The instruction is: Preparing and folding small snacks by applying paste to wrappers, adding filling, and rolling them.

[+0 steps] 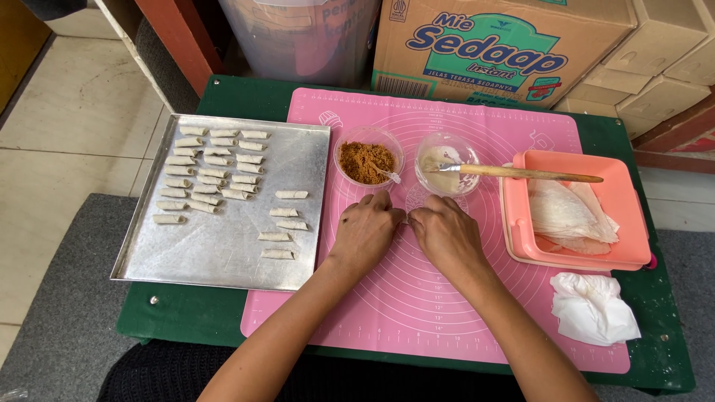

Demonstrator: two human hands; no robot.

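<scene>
Both grips are bunched tight over one small piece on the pink mat (pixel 417 298): my left hand (pixel 365 231) and my right hand (pixel 447 234) meet fingertip to fingertip, pinching a little pastry roll (pixel 407 218) that I can barely see between them. It sits just below the two bowls, near the mat's middle. Looks to me like the rolling or sealing step, wrapper being tucked closed around its filling.

Straight up from the roll, the bowl of brown crumbly filling (pixel 365 161) is on the left, with a small spoon in it. Beside it stands the clear bowl of pale paste (pixel 439 165), and a wooden-handled brush (pixel 521 173) rests across its rim, handle reaching right over the pink tub (pixel 629 223). That tub, right of the roll, holds thin wrapper sheets (pixel 566 216). Below it lies a crumpled white cloth (pixel 592 307).

Left of the roll, the metal tray (pixel 223 253) carries rows of finished rolls (pixel 212 175) in its upper half, a few looser ones toward its right side. By my judgement, the next move calls for a short carry left over the tray's raised rim, and the lower tray is bare metal, so room is good. Mind the bowls close above my knuckles. Cardboard boxes (pixel 506 45) hem the table (pixel 261 93) behind.
</scene>
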